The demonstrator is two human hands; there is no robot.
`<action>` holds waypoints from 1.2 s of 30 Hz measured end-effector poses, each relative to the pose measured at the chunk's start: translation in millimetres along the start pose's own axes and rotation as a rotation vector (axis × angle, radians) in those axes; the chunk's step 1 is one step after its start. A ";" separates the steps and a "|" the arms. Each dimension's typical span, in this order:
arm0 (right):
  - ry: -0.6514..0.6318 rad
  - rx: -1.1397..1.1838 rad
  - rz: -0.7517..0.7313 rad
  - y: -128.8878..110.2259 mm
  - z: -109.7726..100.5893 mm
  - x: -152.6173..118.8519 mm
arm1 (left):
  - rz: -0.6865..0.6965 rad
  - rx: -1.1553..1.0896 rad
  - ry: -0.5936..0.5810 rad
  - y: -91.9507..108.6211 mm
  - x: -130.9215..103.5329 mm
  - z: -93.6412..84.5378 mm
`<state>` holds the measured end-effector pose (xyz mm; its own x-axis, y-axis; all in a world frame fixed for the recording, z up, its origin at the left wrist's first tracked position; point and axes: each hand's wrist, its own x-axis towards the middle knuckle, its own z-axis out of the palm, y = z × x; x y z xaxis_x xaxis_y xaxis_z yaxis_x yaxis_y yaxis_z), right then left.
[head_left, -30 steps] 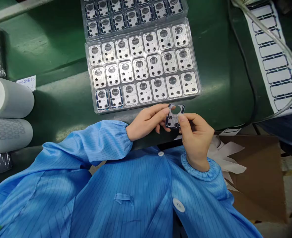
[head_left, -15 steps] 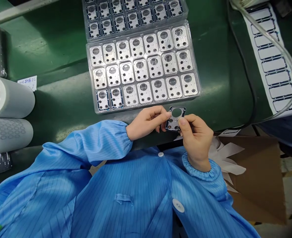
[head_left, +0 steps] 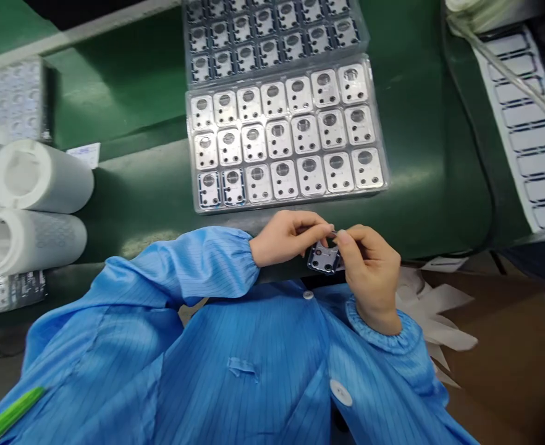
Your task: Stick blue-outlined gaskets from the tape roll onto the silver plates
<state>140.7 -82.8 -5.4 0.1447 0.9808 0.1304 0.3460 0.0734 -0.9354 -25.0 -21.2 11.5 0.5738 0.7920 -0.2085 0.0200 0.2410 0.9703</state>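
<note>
A small silver plate with dark edging and round holes (head_left: 323, 258) is held between my hands, just in front of the bench's near edge. My left hand (head_left: 291, 238) grips it from the left, thumb and forefinger at its upper edge. From the right, my right hand (head_left: 371, 269) pinches its upper corner; the fingertips of both hands nearly meet there and hide that part of the plate. Beyond them lies a clear plastic tray (head_left: 382, 179) of similar silver plates in rows. Two plates at its near left corner (head_left: 209, 190) have dark blue edging.
A second plate-filled tray (head_left: 277, 37) lies behind. Two white rolls (head_left: 63, 176) and stacked trays (head_left: 15, 102) stand left. A sticker sheet (head_left: 527, 136), a cable (head_left: 474, 136) and a clear tube are right. Below right, a cardboard box (head_left: 499, 346) holds white paper strips.
The plate has tipped, its upper part now hidden by the fingers. My fingertips have come together at its upper edge. The whole view has shifted, so the trays appear further right and lower.
</note>
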 end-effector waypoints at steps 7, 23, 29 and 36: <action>0.026 0.062 -0.009 10.0 0.2 -5.5 | -0.133 -0.035 -0.107 6.1 3.1 -6.0; -0.053 0.115 -0.113 5.2 -5.7 -4.6 | 0.059 0.279 0.027 36.0 -4.4 -41.3; 0.185 0.115 -0.026 15.6 -30.2 -4.3 | 0.189 0.806 0.591 42.2 -0.8 -99.2; 0.390 0.053 0.038 25.1 -55.4 -11.6 | 0.238 1.384 0.569 35.4 -12.9 -105.9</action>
<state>199.1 -102.3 -12.2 0.5011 0.8418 0.2006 0.2870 0.0570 -0.9562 -118.4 36.5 35.6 0.2978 0.9183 0.2609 0.8919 -0.3651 0.2671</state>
